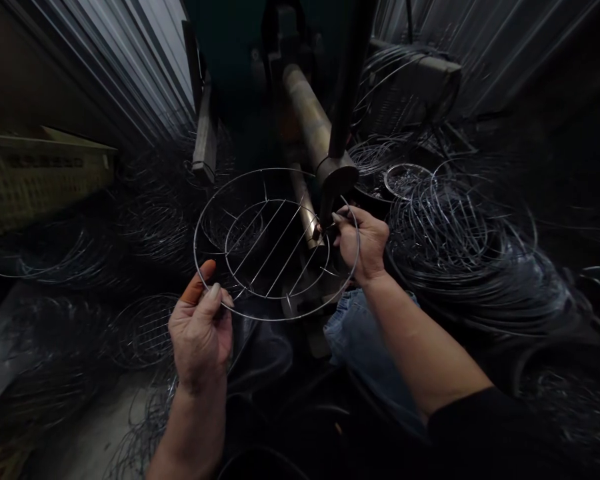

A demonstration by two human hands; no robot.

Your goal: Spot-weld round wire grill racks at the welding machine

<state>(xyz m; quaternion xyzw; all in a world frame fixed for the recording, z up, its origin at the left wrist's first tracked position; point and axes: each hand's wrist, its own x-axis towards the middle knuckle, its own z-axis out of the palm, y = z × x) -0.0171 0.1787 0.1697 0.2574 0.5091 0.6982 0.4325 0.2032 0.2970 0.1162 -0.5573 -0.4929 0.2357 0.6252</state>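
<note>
A round wire grid (275, 247), two rings joined by straight cross wires, is held flat between both hands. My left hand (200, 333) pinches the outer ring at its near left edge; an orange cover sits on the forefinger. My right hand (363, 243) is closed on the right side of the grid, next to the dark round head of a welding machine (336, 175). The grid lies under that head, over a brass-coloured bar (307, 120).
Heaps of wire rings (460, 247) fill the right side, and more wire frames (145, 330) lie on the floor at left. A yellow-green crate (35, 180) stands at far left. Corrugated metal walls (130, 60) close in behind. My jeans-clad knee (360, 333) shows below the grid.
</note>
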